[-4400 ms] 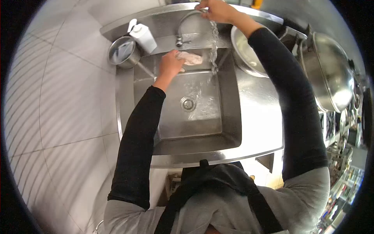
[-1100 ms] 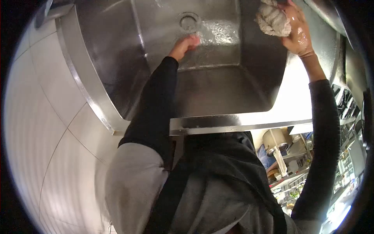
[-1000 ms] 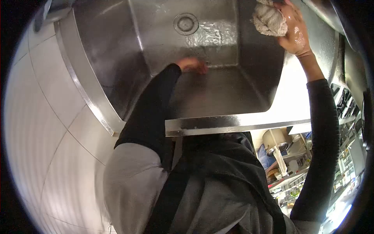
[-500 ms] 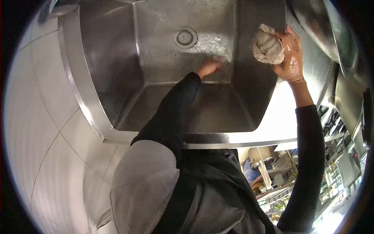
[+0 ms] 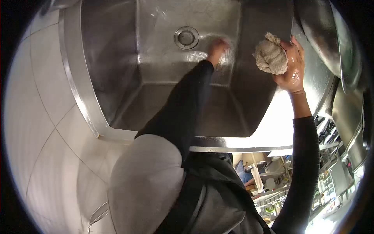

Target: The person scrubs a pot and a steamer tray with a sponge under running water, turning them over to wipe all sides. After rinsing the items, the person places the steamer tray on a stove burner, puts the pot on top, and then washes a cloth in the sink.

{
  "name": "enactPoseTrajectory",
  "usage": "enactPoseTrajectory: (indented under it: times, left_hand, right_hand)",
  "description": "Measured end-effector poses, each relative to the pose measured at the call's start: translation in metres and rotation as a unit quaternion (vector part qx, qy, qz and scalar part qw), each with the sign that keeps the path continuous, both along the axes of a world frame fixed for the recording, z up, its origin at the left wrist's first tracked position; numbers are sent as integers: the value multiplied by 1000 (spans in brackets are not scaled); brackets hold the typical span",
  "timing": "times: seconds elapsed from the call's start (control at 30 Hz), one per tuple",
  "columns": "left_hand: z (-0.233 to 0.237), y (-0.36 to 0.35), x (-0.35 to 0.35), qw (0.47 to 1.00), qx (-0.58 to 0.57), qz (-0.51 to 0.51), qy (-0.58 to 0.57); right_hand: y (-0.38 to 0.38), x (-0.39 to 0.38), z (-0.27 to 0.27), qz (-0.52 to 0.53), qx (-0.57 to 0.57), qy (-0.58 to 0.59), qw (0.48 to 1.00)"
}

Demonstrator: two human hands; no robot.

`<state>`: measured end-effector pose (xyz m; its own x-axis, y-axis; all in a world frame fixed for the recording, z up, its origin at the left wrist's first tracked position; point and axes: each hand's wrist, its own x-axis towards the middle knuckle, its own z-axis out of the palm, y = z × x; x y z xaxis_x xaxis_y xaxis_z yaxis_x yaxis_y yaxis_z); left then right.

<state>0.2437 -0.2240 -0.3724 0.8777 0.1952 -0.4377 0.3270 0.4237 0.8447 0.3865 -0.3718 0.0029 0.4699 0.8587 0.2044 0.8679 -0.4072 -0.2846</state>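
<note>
A deep stainless steel sink (image 5: 111, 58) lies in front of me, with a round drain (image 5: 186, 38) in its wet bottom. My left hand (image 5: 219, 50) is low in the basin, right of the drain and over a shiny wet patch; motion smears its fingers. At the right rim, my wet right hand (image 5: 294, 70) is closed around a bunched-up beige cloth (image 5: 271, 56), which bulges out toward the basin.
Large shiny metalware (image 5: 321, 33) stands at the upper right, close beyond my right hand. White tiles (image 5: 46, 93) run along the left. Behind the sink's front edge (image 5: 241, 142), at lower right, are shelves (image 5: 276, 202) with assorted kitchen items.
My left hand has moved up and to the right across the sink bottom, nearer the right wall. My right hand still holds the cloth and sits slightly lower in view.
</note>
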Motion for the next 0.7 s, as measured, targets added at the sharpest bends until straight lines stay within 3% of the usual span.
enactPoseTrajectory:
  times: [0.03,0.1,0.13,0.17,0.2,0.23,0.3,0.37,0.4,0.43,0.47,0.5,0.53,0.57,0.63,0.67,0.7]
  left_hand:
    - [-25,15,7,990,-77,117,-21]
    - [-52,42,-13,969,13,245,13]
    - [-16,50,-28,947,276,123,111]
    - [35,43,-56,835,513,-10,198]
    - [53,23,-85,887,411,-59,203]
    - [69,1,-109,872,389,-208,215]
    - [148,2,-145,886,347,-307,-2]
    - [38,14,-130,945,176,-276,20]
    - [-14,20,-123,962,92,-254,36]
    - [30,43,-94,977,53,-155,140]
    - [52,54,-73,990,86,26,110]
    - [46,72,-59,986,28,84,144]
    - [40,94,-48,975,146,50,158]
    - [41,98,-41,964,-44,240,110]
    - [55,93,-45,957,-126,193,174]
    - [54,74,-62,999,-26,13,-36]
    - [40,47,-77,952,79,-170,-244]
  right_hand:
    - [-2,2,0,7,-3,6,1000]
    - [-1,0,1,-4,-7,3,1000]
    - [-1,0,2,-17,-10,0,1000]
    - [0,1,4,-19,-7,-3,1000]
    - [0,1,5,-15,-9,16,1000]
    - [1,1,5,-10,-11,35,999]
    - [-1,2,7,-8,-3,35,999]
    - [0,1,6,-7,3,39,999]
    - [1,1,7,-6,2,37,999]
    - [2,1,8,-5,-1,35,999]
    - [4,0,10,-3,13,17,1000]
    - [3,1,10,0,10,14,1000]
    - [1,1,7,1,5,21,1000]
    - [0,2,6,1,0,27,1000]
    - [-1,2,6,-1,-5,21,1000]
    - [1,2,5,0,-9,15,1000]
    - [2,2,6,0,-6,12,1000]
